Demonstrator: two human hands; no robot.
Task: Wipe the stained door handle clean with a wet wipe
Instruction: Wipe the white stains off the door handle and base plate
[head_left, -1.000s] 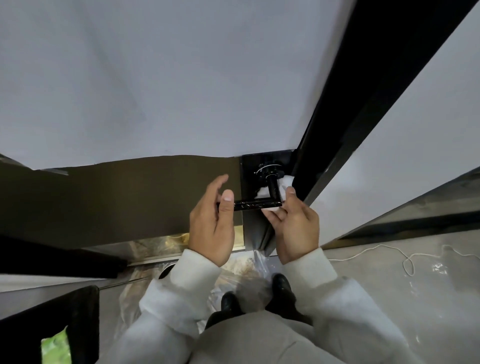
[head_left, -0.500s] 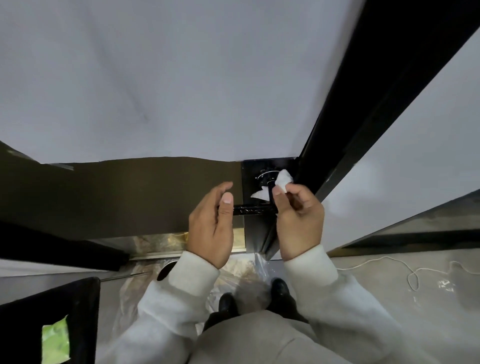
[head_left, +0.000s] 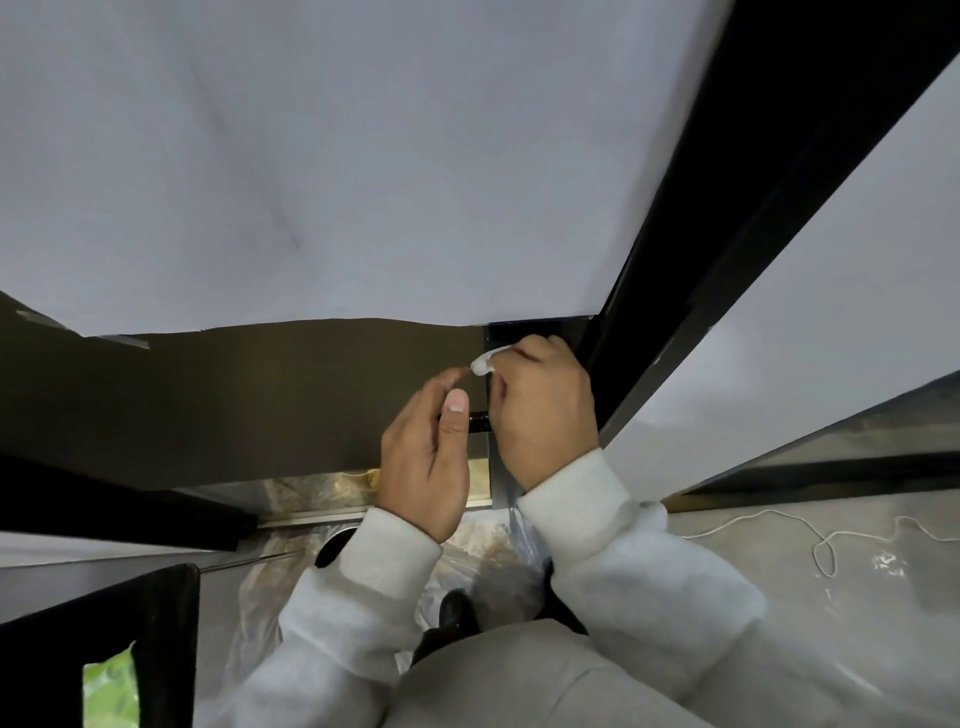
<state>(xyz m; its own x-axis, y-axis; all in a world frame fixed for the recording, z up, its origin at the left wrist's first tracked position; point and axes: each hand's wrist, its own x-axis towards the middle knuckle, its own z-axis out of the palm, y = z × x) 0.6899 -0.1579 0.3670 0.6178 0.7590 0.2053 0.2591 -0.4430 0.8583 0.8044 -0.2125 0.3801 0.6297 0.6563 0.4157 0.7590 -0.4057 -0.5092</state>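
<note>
A black lever door handle (head_left: 479, 422) sticks out from the black lock plate (head_left: 524, 332) at the door's edge; only a short piece shows between my hands. My left hand (head_left: 428, 457) grips the lever's free end, thumb on top. My right hand (head_left: 545, 415) covers the handle's base and is shut on a white wet wipe (head_left: 484, 364), which pokes out to the left of its fingers. The handle's rose and neck are hidden behind my right hand.
The door (head_left: 234, 395) is dark below and covered by a white sheet (head_left: 337, 156) above. A black door frame (head_left: 753, 182) runs diagonally on the right. On the floor lie clear plastic (head_left: 467, 561) and a white cord (head_left: 831, 540). A black box (head_left: 104, 644) stands lower left.
My right hand has moved up and over the handle's base with the wipe, hiding the rose that showed before. The left hand has stayed on the lever's end.
</note>
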